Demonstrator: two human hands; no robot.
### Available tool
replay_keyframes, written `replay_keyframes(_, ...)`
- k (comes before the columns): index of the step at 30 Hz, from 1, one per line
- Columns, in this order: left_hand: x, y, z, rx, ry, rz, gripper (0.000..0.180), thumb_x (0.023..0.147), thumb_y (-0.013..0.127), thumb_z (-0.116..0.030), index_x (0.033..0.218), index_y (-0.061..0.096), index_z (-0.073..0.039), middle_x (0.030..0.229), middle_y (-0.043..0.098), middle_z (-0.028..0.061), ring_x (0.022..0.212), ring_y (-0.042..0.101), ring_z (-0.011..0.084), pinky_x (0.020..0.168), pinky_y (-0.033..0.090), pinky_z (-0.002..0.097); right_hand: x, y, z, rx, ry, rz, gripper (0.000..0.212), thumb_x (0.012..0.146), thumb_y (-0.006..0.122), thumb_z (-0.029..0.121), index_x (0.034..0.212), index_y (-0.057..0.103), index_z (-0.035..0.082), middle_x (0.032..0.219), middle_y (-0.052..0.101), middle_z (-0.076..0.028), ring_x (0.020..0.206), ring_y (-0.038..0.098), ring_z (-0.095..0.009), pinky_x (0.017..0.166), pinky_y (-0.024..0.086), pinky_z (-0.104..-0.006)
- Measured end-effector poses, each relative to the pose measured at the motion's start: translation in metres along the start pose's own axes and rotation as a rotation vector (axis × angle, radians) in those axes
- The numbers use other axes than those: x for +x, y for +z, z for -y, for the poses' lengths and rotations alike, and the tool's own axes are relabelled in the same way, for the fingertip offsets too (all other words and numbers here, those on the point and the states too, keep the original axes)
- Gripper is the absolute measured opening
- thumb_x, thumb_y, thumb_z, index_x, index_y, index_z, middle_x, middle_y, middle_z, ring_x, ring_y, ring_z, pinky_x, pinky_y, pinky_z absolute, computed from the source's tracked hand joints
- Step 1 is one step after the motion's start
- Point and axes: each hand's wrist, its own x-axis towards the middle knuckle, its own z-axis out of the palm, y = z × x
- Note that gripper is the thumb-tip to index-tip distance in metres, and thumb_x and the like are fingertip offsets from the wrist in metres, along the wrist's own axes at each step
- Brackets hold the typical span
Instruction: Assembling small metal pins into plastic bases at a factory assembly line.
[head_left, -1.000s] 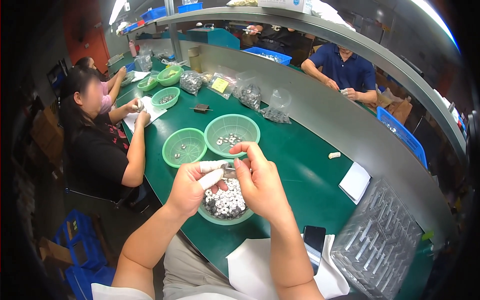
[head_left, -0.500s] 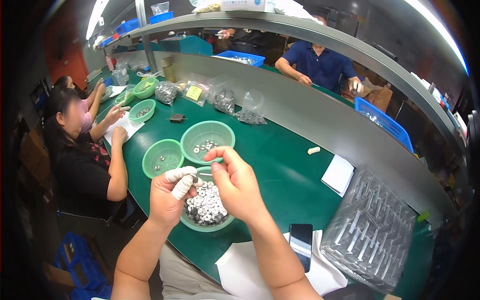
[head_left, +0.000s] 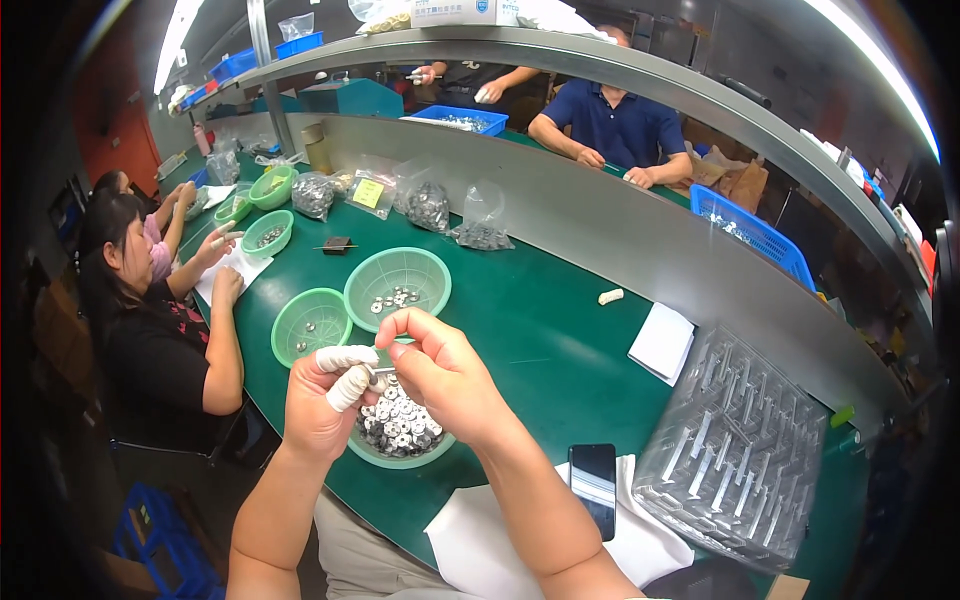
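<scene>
Both hands are close together above a green plastic basket [head_left: 402, 462] heaped with small round metal parts [head_left: 400, 425]. My left hand [head_left: 318, 405], white tape wrapped around its thumb and forefinger, is closed on a small dark round part [head_left: 374, 379], mostly covered by the fingertips. Between the thumb and forefinger of my right hand [head_left: 450, 385] is a thin metal pin [head_left: 385, 371]; its tip meets the part in my left fingers. Just beyond, two more green baskets, the larger one [head_left: 440, 275] and the smaller one [head_left: 285, 335], hold a few such parts.
A phone [head_left: 593, 490] lies on white cloth [head_left: 470, 530] at the right, beside stacked clear trays [head_left: 725, 450]. White paper [head_left: 662, 343] and bagged parts [head_left: 428, 207] lie along the metal partition [head_left: 560, 235]. Co-workers sit at left [head_left: 160, 340] and across [head_left: 630, 130].
The pin in my right hand has come up against the part in my left fingers. The right hand has closed in toward the left. Across the partition, a co-worker's raised hand has lowered.
</scene>
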Motion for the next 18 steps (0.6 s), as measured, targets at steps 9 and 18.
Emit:
replay_keyframes(9, 0.009, -0.011, -0.002, -0.307, -0.152, 0.196, 0.011, 0.094, 0.069, -0.008, 0.104, 0.071, -0.005, 0.093, 0.072, 0.0059, 0.086, 0.068, 0.0138, 0.077, 0.053, 0.0266, -0.001, 0.003, -0.001, 0.164, 0.072, 0.1, 0.01, 0.102, 0.047, 0.01, 0.103, 0.056, 0.007, 0.066, 0.04, 0.01, 0.054, 0.03, 0.001, 0.048, 0.021, -0.0206)
replay_keyframes(18, 0.005, 0.0, 0.006, -0.324, -0.064, 0.146, 0.017, 0.094, 0.07, -0.01, 0.11, 0.071, -0.005, 0.099, 0.072, 0.0048, 0.088, 0.068, 0.0132, 0.08, 0.054, 0.0274, 0.002, 0.014, -0.007, 0.13, -0.078, 0.008, 0.01, 0.104, 0.047, 0.012, 0.101, 0.056, 0.008, 0.066, 0.038, 0.01, 0.055, 0.028, 0.0, 0.048, 0.021, -0.0204)
